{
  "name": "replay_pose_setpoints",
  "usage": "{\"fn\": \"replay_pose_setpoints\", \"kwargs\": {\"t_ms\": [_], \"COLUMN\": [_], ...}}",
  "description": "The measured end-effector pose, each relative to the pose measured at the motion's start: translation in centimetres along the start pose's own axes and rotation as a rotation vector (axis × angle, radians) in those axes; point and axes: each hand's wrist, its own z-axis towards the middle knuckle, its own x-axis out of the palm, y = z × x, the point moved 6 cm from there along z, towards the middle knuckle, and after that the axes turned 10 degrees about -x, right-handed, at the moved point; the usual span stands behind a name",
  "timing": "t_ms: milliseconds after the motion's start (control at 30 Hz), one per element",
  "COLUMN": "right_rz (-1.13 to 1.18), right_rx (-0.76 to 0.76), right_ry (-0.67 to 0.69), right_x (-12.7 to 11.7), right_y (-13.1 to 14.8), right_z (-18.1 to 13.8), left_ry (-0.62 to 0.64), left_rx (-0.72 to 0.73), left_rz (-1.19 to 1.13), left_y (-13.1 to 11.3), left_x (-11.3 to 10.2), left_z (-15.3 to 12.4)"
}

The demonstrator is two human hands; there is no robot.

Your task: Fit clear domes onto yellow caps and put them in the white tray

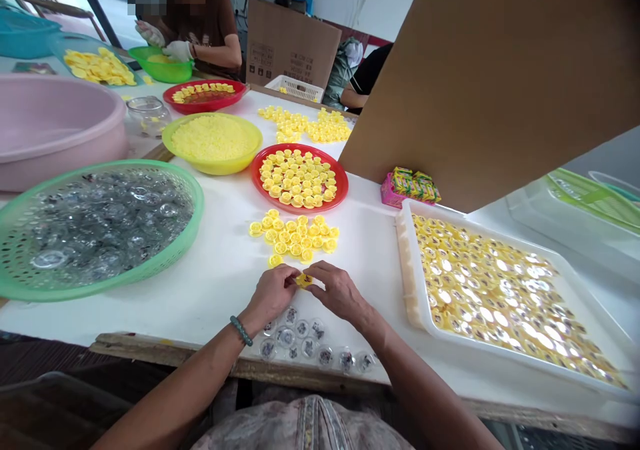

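Between the fingertips of both hands is a small yellow piece (303,280) with a dark mark in its middle. My left hand (273,293), below a beaded bracelet, pinches its left side. From the right, my right hand (337,290) closes thumb and fingers on it. Just beyond my fingers lies a loose group of yellow cup-like pieces (295,235). Nearer the table edge, partly under my wrists, are several clear round plastic covers (301,329) with dark printed figures.
A green basket (197,203) of clear covers stands left. Behind are a red plate (341,177) of yellow pieces and a yellow bowl (256,153). A white tray (407,290) of assembled pieces sits right, beneath a large cardboard sheet (480,83). A gloved co-worker (215,37) sits opposite.
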Motion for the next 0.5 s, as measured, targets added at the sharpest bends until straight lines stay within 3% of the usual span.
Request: {"fn": "replay_pose_setpoints", "kwargs": {"t_ms": [300,500], "right_rz": [-0.123,-0.263], "right_rx": [-0.075,0.013], "right_ry": [0.147,0.202], "right_x": [0.5,1.3], "right_y": [-0.1,-0.5], "right_z": [0.6,0.7], "left_ry": [-0.008,0.021], "left_rx": [-0.041,-0.095], "left_rz": [-0.009,-0.062], "left_y": [0.3,0.3], "left_x": [0.1,0.3], "left_z": [0.2,0.4]}}
